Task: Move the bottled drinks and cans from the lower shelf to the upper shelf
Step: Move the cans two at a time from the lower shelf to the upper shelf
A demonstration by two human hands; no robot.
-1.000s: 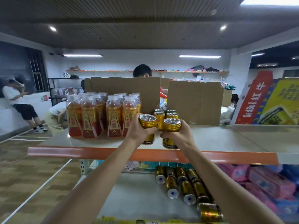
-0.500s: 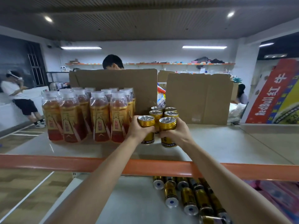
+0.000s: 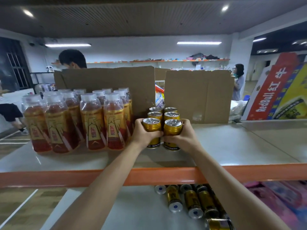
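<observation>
My left hand (image 3: 144, 135) grips a gold can (image 3: 151, 126) and my right hand (image 3: 182, 137) grips a second gold can (image 3: 173, 128). Both cans stand upright side by side on the upper shelf (image 3: 232, 146), right in front of several more gold cans (image 3: 163, 113). To their left stand several bottled drinks (image 3: 93, 120) with red liquid and white caps. On the lower shelf (image 3: 132, 209), several gold cans (image 3: 191, 201) lie on their sides under the orange shelf edge (image 3: 49, 177).
Two cardboard sheets (image 3: 197, 95) stand behind the drinks. A Red Bull carton (image 3: 279, 90) leans at the far right of the upper shelf. Pink packages (image 3: 282, 200) lie on the lower shelf's right side. People stand beyond the shelf.
Both hands have carried the two cans forward over the shelf edge and lowered them to the upper shelf, against the standing cans. The camera has come closer.
</observation>
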